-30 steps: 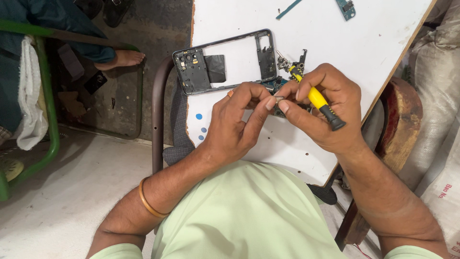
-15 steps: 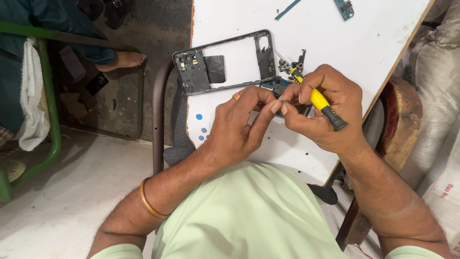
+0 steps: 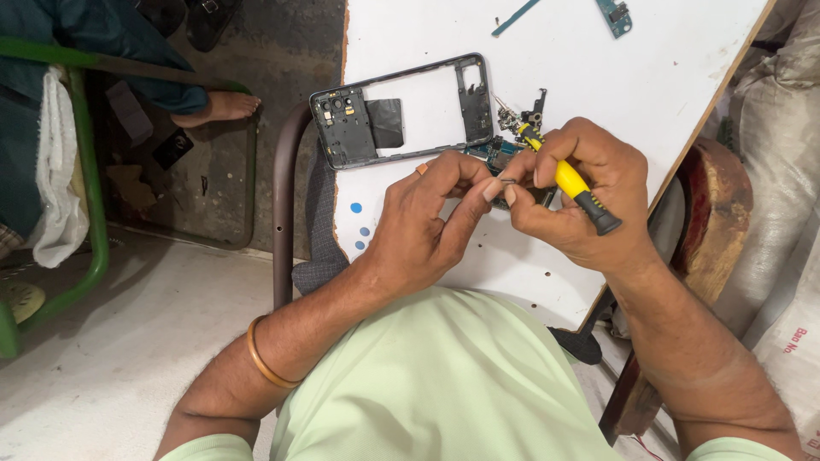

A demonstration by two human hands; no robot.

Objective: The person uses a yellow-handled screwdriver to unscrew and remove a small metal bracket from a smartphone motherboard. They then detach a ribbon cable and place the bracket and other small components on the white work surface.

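Observation:
My right hand (image 3: pixel 581 192) grips a yellow-and-black screwdriver (image 3: pixel 571 181), tip pointing up-left toward a heap of small phone parts (image 3: pixel 519 118). My left hand (image 3: pixel 427 226) meets it fingertip to fingertip, and both pinch a thin metal sliver (image 3: pixel 506 181) over a blue-green circuit board (image 3: pixel 494 155) that they mostly hide. Just beyond the hands a dark phone frame (image 3: pixel 401 111) with its middle cut out lies flat on the white tabletop (image 3: pixel 564 60).
A teal circuit board (image 3: pixel 615 15) and a thin teal strip (image 3: pixel 515 17) lie at the table's far end. A brown chair frame (image 3: pixel 284 213) stands at the table's left edge. Another person's bare foot (image 3: pixel 224 106) and a green chair (image 3: pixel 85 162) are on the left. White sacks (image 3: pixel 781 171) are stacked at right.
My left fingers have closed in against my right fingertips around the small sliver. The screwdriver and phone frame stay where they were.

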